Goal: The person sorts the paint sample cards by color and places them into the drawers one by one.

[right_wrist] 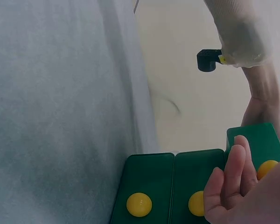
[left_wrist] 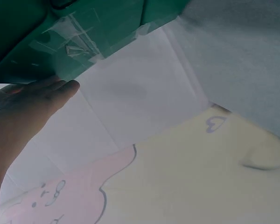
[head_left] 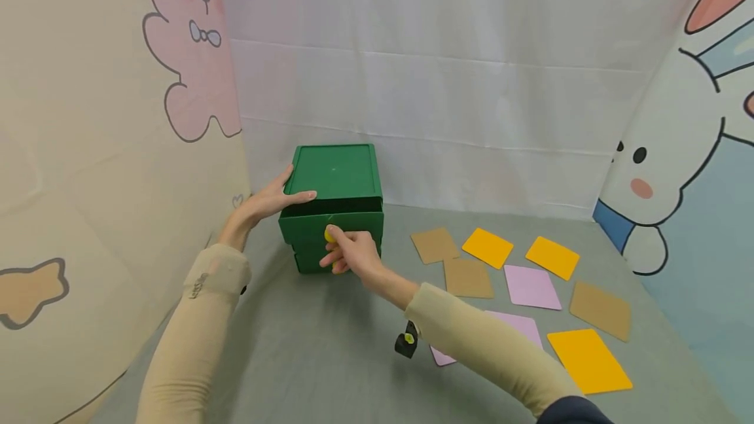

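Note:
A green drawer box (head_left: 337, 172) stands near the back wall with its top drawer (head_left: 303, 228) pulled out a little, leaving a dark gap under the lid. My left hand (head_left: 271, 200) rests against the box's upper left side, thumb stretched along the top front edge and fingers straight. With thumb and finger, my right hand (head_left: 356, 252) pinches the yellow knob (right_wrist: 267, 168) of the top drawer, while its other fingers extend below. The two lower drawers (right_wrist: 149, 175) look closed in the right wrist view; each has a round yellow knob (right_wrist: 139, 205).
Right of the box lie several flat cards: brown (head_left: 468, 278), orange (head_left: 487, 247) and pink (head_left: 532, 286), partly under my right forearm. A white cloth wall (head_left: 448, 97) rises behind, and a printed cream wall (head_left: 118, 182) stands close on the left.

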`<state>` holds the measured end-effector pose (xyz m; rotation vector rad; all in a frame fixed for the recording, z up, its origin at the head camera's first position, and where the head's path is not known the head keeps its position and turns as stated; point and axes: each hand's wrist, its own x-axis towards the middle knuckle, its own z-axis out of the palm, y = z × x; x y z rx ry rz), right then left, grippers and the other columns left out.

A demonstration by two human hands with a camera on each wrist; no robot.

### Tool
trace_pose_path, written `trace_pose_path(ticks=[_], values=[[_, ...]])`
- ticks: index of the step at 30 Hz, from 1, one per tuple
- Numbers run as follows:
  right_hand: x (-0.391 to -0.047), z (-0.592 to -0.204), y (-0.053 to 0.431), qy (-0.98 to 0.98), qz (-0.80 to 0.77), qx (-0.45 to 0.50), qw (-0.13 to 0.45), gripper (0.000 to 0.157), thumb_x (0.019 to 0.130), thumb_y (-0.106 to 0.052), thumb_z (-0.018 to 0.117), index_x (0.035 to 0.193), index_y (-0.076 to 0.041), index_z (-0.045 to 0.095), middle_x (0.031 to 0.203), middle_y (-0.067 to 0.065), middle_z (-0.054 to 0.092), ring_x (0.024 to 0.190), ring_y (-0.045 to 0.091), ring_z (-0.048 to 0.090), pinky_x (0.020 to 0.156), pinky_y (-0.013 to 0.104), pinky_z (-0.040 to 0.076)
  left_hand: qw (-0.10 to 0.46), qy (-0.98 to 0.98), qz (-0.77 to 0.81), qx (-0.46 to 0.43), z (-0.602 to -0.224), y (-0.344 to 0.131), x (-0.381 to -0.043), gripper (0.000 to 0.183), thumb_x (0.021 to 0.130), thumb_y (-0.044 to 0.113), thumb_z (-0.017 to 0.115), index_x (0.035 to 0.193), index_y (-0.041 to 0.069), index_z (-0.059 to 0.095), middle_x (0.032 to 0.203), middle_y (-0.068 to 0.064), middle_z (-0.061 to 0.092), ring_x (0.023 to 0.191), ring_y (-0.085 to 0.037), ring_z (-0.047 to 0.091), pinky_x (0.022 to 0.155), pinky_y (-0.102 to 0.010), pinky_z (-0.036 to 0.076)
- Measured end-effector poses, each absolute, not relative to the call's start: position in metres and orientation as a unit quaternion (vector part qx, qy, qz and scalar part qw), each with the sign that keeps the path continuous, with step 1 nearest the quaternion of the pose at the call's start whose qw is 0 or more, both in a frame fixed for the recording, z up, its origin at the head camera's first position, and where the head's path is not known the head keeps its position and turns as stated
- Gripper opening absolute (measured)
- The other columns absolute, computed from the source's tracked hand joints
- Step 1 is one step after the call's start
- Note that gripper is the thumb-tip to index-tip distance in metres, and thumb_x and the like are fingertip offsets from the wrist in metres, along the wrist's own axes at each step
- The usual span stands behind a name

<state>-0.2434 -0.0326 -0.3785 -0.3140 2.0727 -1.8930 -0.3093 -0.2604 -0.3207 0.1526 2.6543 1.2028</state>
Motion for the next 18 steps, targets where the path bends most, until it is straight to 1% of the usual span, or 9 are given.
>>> trace_pose_path(ticks=[4, 6, 9, 12, 15, 18], values=[[-0.237, -0.379, -0.031, 0.725, -0.660, -0.111, 0.164, 0.055, 0.093, -0.053, 0.056, 0.094, 0.001, 0.069, 0.082, 0.022, 0.074, 0.049, 0.014, 0.061, 0.069, 0.038, 0.059, 0.098, 0.904, 0.411, 0.059, -0.325, -0.266, -0.308, 0.106, 0.086, 0.062, 0.059, 0.154, 0.030, -0.015, 0.163, 0.002, -0.016, 0.151, -0.034, -0.008, 0.114, -0.069, 0.011], [-0.233, -0.378, -0.030, 0.723, -0.660, -0.115, 0.167, 0.054, 0.093, -0.052, 0.056, 0.092, 0.000, 0.069, 0.082, 0.023, 0.073, 0.049, 0.014, 0.061, 0.070, 0.040, 0.060, 0.099, 0.904, 0.411, 0.062, -0.326, -0.269, -0.308, 0.104, 0.087, 0.062, 0.059, 0.154, 0.032, -0.015, 0.163, 0.003, -0.016, 0.151, -0.034, -0.008, 0.113, -0.070, 0.011], [-0.228, -0.378, -0.029, 0.722, -0.660, -0.120, 0.168, 0.053, 0.093, -0.051, 0.056, 0.091, 0.000, 0.069, 0.081, 0.022, 0.073, 0.049, 0.014, 0.061, 0.067, 0.037, 0.059, 0.106, 0.904, 0.410, 0.064, -0.325, -0.272, -0.307, 0.102, 0.088, 0.060, 0.058, 0.153, 0.033, -0.015, 0.162, 0.002, -0.017, 0.151, -0.035, -0.009, 0.113, -0.070, 0.010], [-0.223, -0.377, -0.028, 0.721, -0.661, -0.124, 0.168, 0.052, 0.093, -0.050, 0.056, 0.089, -0.001, 0.069, 0.079, 0.020, 0.074, 0.050, 0.016, 0.062, 0.064, 0.033, 0.059, 0.114, 0.902, 0.411, 0.065, -0.318, -0.270, -0.302, 0.099, 0.090, 0.056, 0.056, 0.153, 0.030, -0.016, 0.162, -0.001, -0.018, 0.150, -0.037, -0.010, 0.113, -0.071, 0.009], [-0.219, -0.377, -0.026, 0.716, -0.666, -0.121, 0.171, 0.051, 0.094, -0.049, 0.057, 0.088, -0.001, 0.069, 0.075, 0.018, 0.074, 0.050, 0.017, 0.062, 0.063, 0.032, 0.059, 0.120, 0.899, 0.415, 0.065, -0.308, -0.265, -0.292, 0.097, 0.092, 0.052, 0.055, 0.154, 0.027, -0.015, 0.162, -0.004, -0.018, 0.150, -0.039, -0.010, 0.113, -0.071, 0.007], [-0.214, -0.377, -0.023, 0.716, -0.665, -0.119, 0.175, 0.050, 0.093, -0.049, 0.057, 0.087, -0.001, 0.070, 0.073, 0.016, 0.074, 0.050, 0.016, 0.063, 0.064, 0.032, 0.059, 0.125, 0.898, 0.416, 0.069, -0.299, -0.259, -0.284, 0.097, 0.093, 0.050, 0.055, 0.154, 0.024, -0.015, 0.162, -0.007, -0.018, 0.149, -0.040, -0.011, 0.112, -0.072, 0.007]])
